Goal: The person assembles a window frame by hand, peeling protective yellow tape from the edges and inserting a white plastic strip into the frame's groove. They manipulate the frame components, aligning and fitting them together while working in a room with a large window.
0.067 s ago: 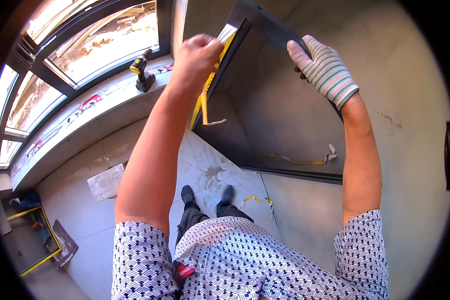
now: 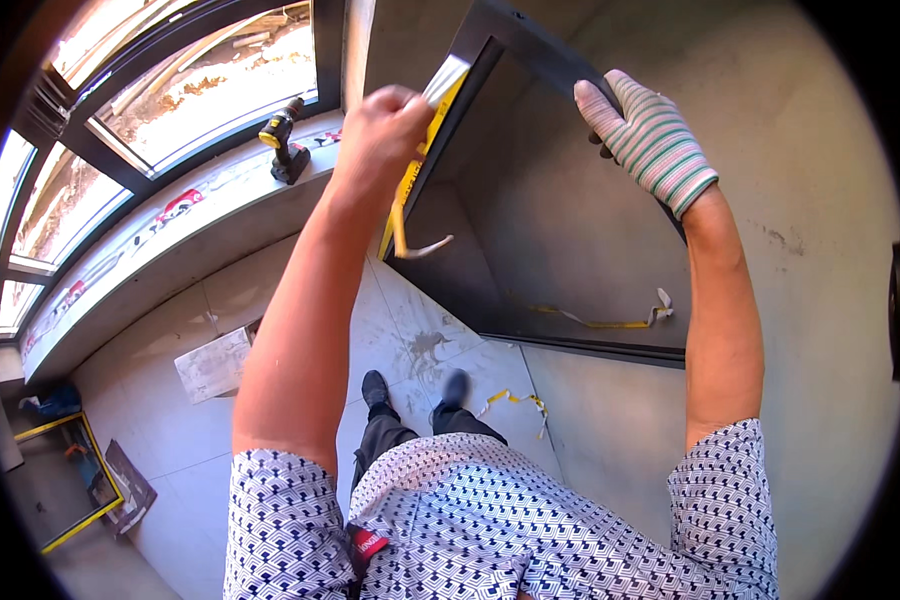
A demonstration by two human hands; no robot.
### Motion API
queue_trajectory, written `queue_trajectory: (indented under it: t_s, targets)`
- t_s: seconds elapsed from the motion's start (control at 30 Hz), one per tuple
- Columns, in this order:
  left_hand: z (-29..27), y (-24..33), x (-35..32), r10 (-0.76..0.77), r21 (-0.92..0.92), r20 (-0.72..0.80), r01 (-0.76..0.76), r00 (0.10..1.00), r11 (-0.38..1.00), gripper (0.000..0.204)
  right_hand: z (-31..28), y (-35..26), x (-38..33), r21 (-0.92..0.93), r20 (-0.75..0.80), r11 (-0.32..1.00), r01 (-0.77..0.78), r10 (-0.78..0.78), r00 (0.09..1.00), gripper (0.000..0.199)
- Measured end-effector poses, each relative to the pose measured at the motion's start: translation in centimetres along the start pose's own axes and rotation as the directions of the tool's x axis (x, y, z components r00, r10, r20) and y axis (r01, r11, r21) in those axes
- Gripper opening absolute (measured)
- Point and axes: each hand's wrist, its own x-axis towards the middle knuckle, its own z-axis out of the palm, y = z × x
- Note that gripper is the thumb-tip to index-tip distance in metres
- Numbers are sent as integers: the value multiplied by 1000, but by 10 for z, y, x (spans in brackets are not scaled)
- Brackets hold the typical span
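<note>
My left hand (image 2: 388,128) is raised and closed on a strip of yellow-and-white protective tape (image 2: 420,165) that runs along the left edge of a dark metal frame (image 2: 530,50) set in a grey wall recess. A loose curl of the tape hangs below my fist. My right hand (image 2: 650,140), in a striped knit glove, rests flat on the top edge of the frame, fingers spread over it.
A yellow and black cordless drill (image 2: 283,142) stands on the window sill (image 2: 170,250) at left. Peeled tape strips lie in the recess (image 2: 610,320) and on the tiled floor (image 2: 515,400). A pale block (image 2: 215,362) sits on the floor; yellow-edged items lie at lower left.
</note>
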Motion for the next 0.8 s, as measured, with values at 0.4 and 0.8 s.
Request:
queue_trajectory:
  t_s: [0.4,0.8]
  targets:
    - [-166,-210,-233,-505,92,-410,586,759,805,17,-11,-13,-2,78,82,987,-139,133,988,57]
    - [-292,-279,-415,-546,114,-702,829,458,548,19,-11,-24,-4,113,80,961,-252,244,966,59]
